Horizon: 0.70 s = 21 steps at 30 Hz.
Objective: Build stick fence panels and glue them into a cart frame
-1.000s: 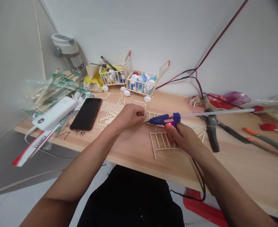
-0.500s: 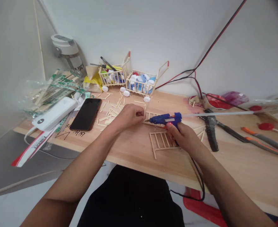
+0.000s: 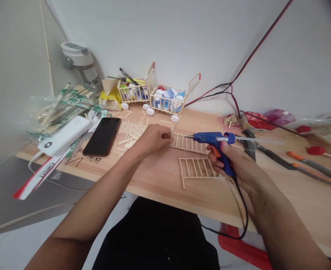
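Note:
My right hand (image 3: 238, 159) grips a blue hot glue gun (image 3: 209, 137), its fingers around the handle by the orange trigger. The nozzle points left, above a ladder-like frame of thin wooden sticks (image 3: 188, 150), apart from my left hand. With fingertips pinched together, my left hand (image 3: 154, 137) holds a short wooden stick (image 3: 172, 130) upright at the frame's left end. A second stick frame (image 3: 193, 177) lies nearer the table edge, partly behind my right hand. A clear glue stick (image 3: 245, 138) sticks out of the gun's back.
Loose cut sticks (image 3: 130, 139) lie left of my left hand, beside a phone (image 3: 102, 137) and a white power bank (image 3: 65, 135). Two small stick carts (image 3: 168, 107) stand by the wall. Orange-handled pliers (image 3: 314, 168) lie right. The gun's black cord (image 3: 245, 221) hangs over the edge.
The glue gun has moved right with my right hand, its nozzle leaving the spot by my left fingertips. My left hand has stayed in place with the stick.

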{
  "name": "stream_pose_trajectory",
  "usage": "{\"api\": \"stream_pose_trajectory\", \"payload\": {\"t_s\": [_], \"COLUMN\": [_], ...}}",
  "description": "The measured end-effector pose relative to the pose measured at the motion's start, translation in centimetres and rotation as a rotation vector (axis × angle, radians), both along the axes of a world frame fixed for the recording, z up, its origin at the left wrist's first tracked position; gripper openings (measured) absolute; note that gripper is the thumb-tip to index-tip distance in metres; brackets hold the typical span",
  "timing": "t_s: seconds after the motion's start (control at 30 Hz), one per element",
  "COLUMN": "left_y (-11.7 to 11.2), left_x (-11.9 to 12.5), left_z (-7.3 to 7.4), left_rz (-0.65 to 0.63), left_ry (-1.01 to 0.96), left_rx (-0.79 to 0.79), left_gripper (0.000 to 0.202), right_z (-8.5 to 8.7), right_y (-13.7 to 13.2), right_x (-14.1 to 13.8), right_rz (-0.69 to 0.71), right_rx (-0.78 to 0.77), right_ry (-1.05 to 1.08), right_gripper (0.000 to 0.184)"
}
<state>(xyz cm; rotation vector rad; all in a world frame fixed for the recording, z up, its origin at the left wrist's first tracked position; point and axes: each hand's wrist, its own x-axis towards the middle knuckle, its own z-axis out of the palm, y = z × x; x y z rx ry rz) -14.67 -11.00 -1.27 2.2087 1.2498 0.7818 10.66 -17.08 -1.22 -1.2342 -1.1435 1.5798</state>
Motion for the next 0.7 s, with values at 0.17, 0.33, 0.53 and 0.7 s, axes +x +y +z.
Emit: {"api": "stream_pose_trajectory", "payload": {"t_s": [0.17, 0.33, 0.53, 0.7], "left_y": [-0.1, -0.1, 0.1, 0.5], "left_x": [-0.1, -0.2, -0.4, -0.5], "left_z": [0.2, 0.3, 0.3, -0.2], "left_rz": [0.005, 0.012, -0.031, -0.048], "left_ry": [-0.024, -0.052, -0.120, -0.108], "left_rx": [-0.047, -0.055, -0.051, -0.019], "left_gripper": [0.007, 0.006, 0.009, 0.010], "right_z": [-0.1, -0.7, -0.8, -0.7], "right_y": [0.1, 0.2, 0.0, 0.4], "right_x": [0.6, 0.7, 0.0, -1.1], "right_rz": [-0.071, -0.058, 0.021, 0.064], "right_rx": [0.004, 0.010, 0.075, 0.217], "right_ry": [0.110, 0.070, -0.234, -0.621], "right_gripper": [0.034, 0.035, 0.042, 0.052]}}
